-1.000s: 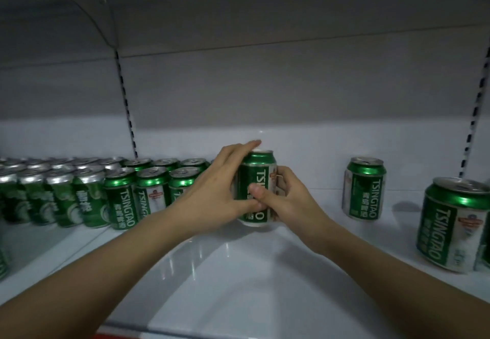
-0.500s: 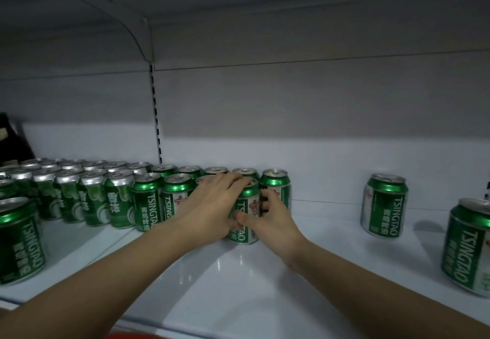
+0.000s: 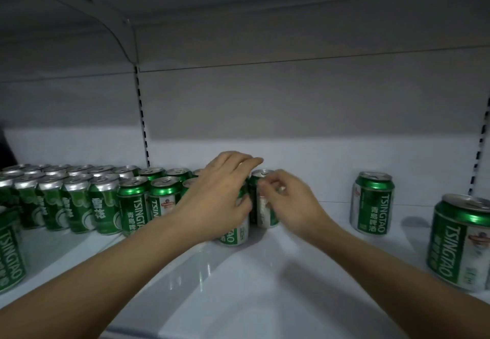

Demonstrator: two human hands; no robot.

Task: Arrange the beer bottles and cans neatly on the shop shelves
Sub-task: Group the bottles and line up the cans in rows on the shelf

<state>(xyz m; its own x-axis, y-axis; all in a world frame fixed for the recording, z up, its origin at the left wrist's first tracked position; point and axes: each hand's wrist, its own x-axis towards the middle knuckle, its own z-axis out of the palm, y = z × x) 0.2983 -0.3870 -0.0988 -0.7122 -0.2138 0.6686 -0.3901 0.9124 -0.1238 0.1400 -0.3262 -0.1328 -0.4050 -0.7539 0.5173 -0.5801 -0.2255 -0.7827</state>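
Green Tsingtao beer cans stand in rows on the white shelf (image 3: 238,299). My left hand (image 3: 220,195) wraps over the front can (image 3: 236,235) at the right end of the rows. Beside it, my right hand (image 3: 289,200) holds the rear can (image 3: 262,206), fingers curled at its top and side. Both cans stand upright, close together. Their labels are partly hidden by my hands.
Rows of green cans (image 3: 106,200) fill the shelf's left part. A lone can (image 3: 372,203) stands at the back right, a nearer can (image 3: 461,243) at the right edge, another can (image 3: 10,256) at the left edge. An upper shelf (image 3: 238,7) hangs overhead.
The can was carried left and set against the row's right end. My right hand shifted from the front can to the rear can beside it. The view panned left.
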